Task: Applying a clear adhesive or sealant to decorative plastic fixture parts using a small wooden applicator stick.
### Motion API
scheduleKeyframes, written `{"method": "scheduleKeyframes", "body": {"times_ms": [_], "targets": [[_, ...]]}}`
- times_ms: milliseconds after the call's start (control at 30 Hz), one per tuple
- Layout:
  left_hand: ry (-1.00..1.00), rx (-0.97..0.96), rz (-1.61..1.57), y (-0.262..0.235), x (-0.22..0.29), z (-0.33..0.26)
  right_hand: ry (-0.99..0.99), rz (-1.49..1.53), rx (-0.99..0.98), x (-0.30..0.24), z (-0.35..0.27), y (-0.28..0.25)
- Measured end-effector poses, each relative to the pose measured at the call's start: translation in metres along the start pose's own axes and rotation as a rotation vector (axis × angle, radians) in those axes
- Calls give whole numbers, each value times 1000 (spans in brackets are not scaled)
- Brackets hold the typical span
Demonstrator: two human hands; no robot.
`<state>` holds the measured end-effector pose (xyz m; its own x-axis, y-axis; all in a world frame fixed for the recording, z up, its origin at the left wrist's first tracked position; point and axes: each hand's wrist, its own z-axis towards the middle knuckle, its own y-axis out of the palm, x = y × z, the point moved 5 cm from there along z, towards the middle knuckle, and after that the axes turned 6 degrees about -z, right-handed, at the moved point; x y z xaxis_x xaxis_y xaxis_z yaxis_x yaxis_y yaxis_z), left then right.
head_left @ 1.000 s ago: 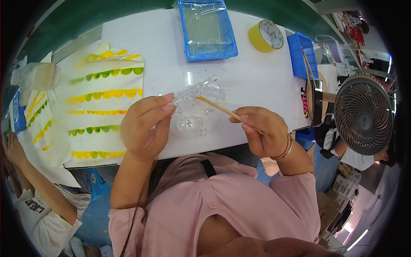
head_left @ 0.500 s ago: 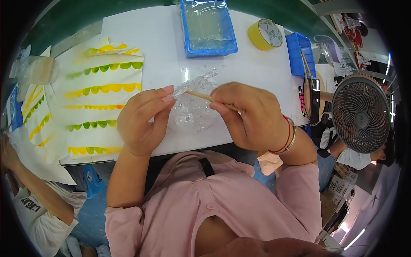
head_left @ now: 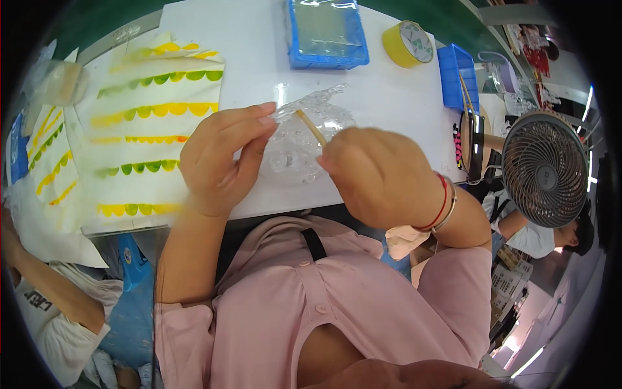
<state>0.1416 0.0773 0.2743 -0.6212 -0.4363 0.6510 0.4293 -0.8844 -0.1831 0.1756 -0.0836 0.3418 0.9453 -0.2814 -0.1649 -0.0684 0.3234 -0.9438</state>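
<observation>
Between thumb and fingers my left hand (head_left: 227,152) pinches one end of a clear, elongated plastic piece (head_left: 317,96), which points away up to the right. My right hand (head_left: 382,172) grips a thin wooden stick (head_left: 312,128), its far tip close against the clear piece; whether it touches I cannot tell. Beneath both hands, several more clear pieces lie in or on a transparent round dish (head_left: 285,172) on the white tabletop. The fingers of my right hand are partly hidden behind its back.
Left lie white sheets (head_left: 149,146) with yellow and green scalloped strips. A blue tray (head_left: 329,65), a yellow tape roll (head_left: 405,45) and a blue bin (head_left: 457,71) stand at the back. A fan (head_left: 547,170) is at right. Another person's arm (head_left: 55,282) shows at lower left.
My right hand has turned, and the stick now slants more steeply. The clear piece still sits in my left hand. The whole view has shifted slightly.
</observation>
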Motion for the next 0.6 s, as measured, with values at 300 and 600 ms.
{"method": "scheduleKeyframes", "body": {"times_ms": [300, 600], "targets": [[37, 7, -53, 1, 1, 0, -45, 7, -217, -7, -20, 4], [21, -75, -25, 3, 4, 0, 170, 251, -12, 25, -33, -16]]}}
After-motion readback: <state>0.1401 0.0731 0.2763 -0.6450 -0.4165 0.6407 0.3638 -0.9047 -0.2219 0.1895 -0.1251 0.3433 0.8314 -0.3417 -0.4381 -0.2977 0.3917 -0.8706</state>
